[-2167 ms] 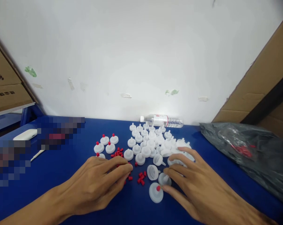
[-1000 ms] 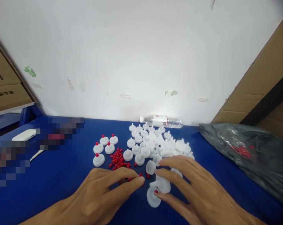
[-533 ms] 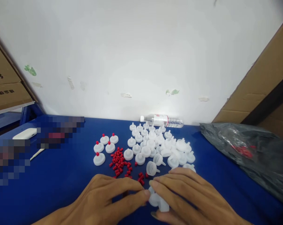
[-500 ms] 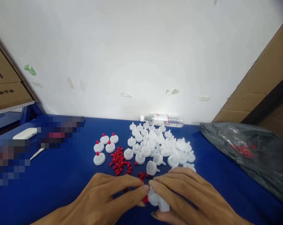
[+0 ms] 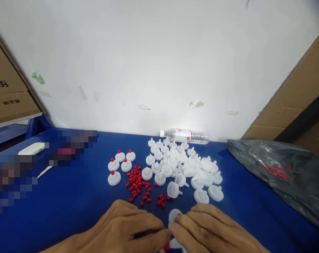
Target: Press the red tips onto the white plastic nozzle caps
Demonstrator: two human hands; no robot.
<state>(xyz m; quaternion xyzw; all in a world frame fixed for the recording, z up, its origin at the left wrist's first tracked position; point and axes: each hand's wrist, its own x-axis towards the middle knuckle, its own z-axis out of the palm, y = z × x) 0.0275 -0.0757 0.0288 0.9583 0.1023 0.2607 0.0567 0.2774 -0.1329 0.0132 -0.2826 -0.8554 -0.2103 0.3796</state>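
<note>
My left hand (image 5: 125, 230) and my right hand (image 5: 212, 230) meet at the bottom centre, fingertips together around a white plastic disc (image 5: 174, 215). A red cap (image 5: 166, 246) shows between the fingertips just below it. Beyond the hands lies a scatter of small red caps (image 5: 138, 181) on the blue table (image 5: 69, 200). Behind it to the right is a pile of bare white discs (image 5: 183, 165). Several discs topped with red caps (image 5: 119, 165) sit to the left of the red scatter.
A clear water bottle (image 5: 185, 136) lies along the white wall. A dark plastic bag (image 5: 280, 172) covers the right side of the table. Cardboard boxes stand at the far left (image 5: 6, 95) and right (image 5: 293, 102). A white object (image 5: 31, 149) rests at the left.
Both hands drew back toward me from the piles, bringing a white disc and a red cap along. Their fingertips came together around the disc at the bottom edge.
</note>
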